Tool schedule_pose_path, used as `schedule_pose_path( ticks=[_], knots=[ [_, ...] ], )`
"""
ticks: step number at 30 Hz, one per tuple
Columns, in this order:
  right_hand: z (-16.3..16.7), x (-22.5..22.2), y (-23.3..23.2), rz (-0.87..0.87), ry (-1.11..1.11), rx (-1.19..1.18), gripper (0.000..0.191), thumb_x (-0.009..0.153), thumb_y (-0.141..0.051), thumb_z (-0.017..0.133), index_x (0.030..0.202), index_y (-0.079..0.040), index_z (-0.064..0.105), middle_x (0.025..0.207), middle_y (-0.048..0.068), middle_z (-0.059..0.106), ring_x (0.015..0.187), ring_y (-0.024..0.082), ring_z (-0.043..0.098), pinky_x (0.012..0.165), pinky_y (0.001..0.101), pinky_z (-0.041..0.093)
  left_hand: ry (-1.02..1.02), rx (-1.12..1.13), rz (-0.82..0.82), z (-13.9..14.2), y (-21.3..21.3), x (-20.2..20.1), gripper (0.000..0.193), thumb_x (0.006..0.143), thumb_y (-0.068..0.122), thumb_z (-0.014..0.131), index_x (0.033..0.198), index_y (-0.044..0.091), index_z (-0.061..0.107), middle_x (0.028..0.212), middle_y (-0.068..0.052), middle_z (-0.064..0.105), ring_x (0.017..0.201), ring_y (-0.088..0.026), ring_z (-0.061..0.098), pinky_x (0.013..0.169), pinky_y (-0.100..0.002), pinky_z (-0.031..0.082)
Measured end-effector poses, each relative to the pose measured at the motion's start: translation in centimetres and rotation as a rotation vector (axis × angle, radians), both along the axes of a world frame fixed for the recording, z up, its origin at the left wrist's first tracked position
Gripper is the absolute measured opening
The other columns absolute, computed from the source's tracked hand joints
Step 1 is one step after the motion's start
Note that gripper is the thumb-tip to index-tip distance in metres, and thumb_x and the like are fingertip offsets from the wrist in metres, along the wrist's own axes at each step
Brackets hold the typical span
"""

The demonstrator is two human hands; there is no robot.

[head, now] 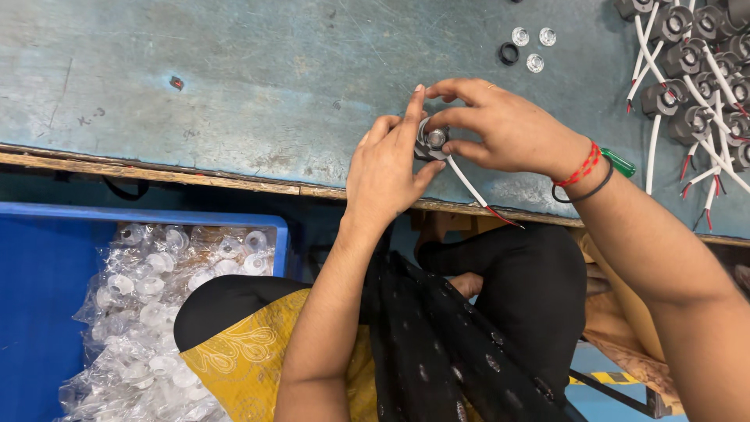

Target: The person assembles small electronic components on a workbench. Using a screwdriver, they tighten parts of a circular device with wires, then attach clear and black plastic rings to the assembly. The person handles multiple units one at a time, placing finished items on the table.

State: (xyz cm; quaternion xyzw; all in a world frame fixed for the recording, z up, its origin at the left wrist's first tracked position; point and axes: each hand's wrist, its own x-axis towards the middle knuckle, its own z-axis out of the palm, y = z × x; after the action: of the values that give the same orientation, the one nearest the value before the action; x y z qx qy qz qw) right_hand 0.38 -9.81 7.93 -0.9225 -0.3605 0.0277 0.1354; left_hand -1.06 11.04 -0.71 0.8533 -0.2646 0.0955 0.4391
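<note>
Both hands meet above the bench's (234,94) near edge: left hand (387,168) and right hand (500,129) fingers clamped on a small dark fitting (432,141), apparently lens-capped; its white lead (469,184) trails near-right.

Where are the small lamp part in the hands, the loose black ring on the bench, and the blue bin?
small lamp part (434,139), head view, on its shiny round centre.
loose black ring (509,53), head view, on the ring's left band.
blue bin (47,305), head view, on its bare blue floor.
</note>
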Motion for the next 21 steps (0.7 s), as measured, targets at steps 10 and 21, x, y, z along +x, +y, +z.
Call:
schedule_pose_path(
  ticks=[10, 21],
  knots=[
    [-0.2, -0.2, 0.3, -0.026, -0.142, -0.081, 0.032, 0.086, -0.031, 0.083, 0.105, -0.008, 0.072, 0.131, 0.009, 0.065, 0.125, 0.031, 0.061, 0.104, 0.0448, 0.05, 0.012, -0.002, 0.005, 0.3, -0.1, -0.1, 0.109, 0.07, 0.03, 0.091, 0.159, 0.008, 0.03, 0.123, -0.002, 0.071, 0.114, -0.026, 0.062, 0.097, -0.041, 0.053],
    [0.2, 1.2, -0.4, 0.053, 0.013, -0.012, 0.034, 0.084, -0.023, 0.079, 0.117, -0.015, 0.074, 0.137, 0.007, 0.062, 0.123, 0.029, 0.061, 0.101, 0.0422, 0.052, 0.035, 0.033, 0.008, 0.3, -0.1, -0.1, 0.107, 0.074, 0.032, 0.089, 0.159, 0.008, 0.03, 0.122, -0.003, 0.071, 0.116, -0.026, 0.062, 0.096, -0.041, 0.052]
  ],
)
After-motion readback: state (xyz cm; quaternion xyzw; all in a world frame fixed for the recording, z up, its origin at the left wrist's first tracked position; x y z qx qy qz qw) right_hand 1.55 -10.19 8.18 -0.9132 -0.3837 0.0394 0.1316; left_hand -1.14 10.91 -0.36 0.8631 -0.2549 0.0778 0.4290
